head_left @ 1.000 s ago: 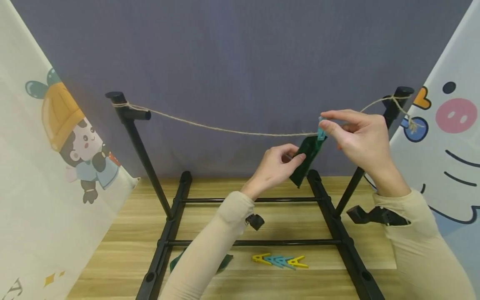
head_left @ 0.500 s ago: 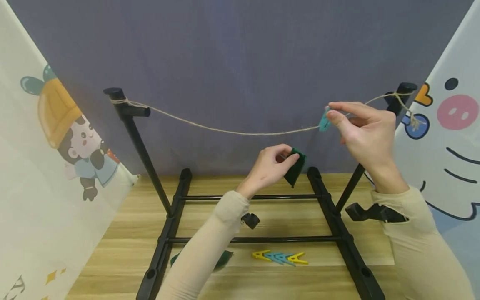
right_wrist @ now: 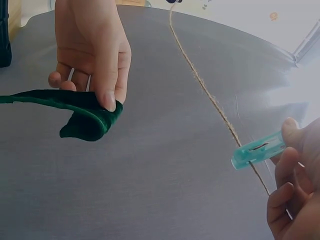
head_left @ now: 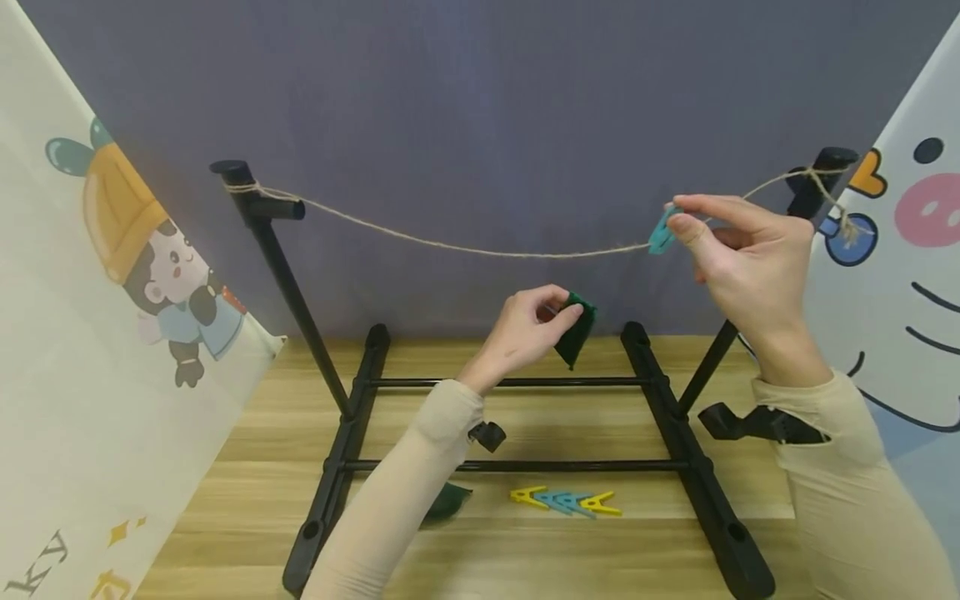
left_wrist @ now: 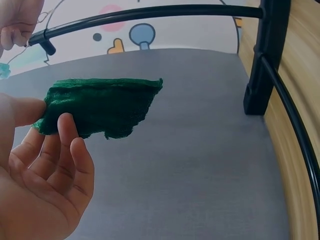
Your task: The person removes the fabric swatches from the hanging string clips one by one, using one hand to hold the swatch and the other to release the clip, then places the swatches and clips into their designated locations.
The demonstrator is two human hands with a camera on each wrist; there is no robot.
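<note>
My left hand [head_left: 525, 329] pinches a small dark green velvety cloth [left_wrist: 102, 107] between thumb and fingers; it hangs below the line, apart from it. Higher up and to the right, my right hand [head_left: 753, 271] pinches a light blue clothespin [head_left: 663, 232] by its handle end. In the right wrist view the clothespin's jaw end lies across the twine [right_wrist: 220, 112], and no cloth is in it. The twine sags between two black posts, tied near their tops.
Below, several yellow and blue clothespins [head_left: 566, 501] lie in a row on the wooden table [head_left: 570, 558]. Another dark green piece [head_left: 447, 503] lies partly behind my left forearm. The black frame [head_left: 517, 466] has crossbars between its feet; its right post [head_left: 810, 196] rises beside my right hand.
The green cloth has come away from the clothespin and moved down and left with my left hand. My right hand, still pinching the clothespin at the twine, has shifted up and right.
</note>
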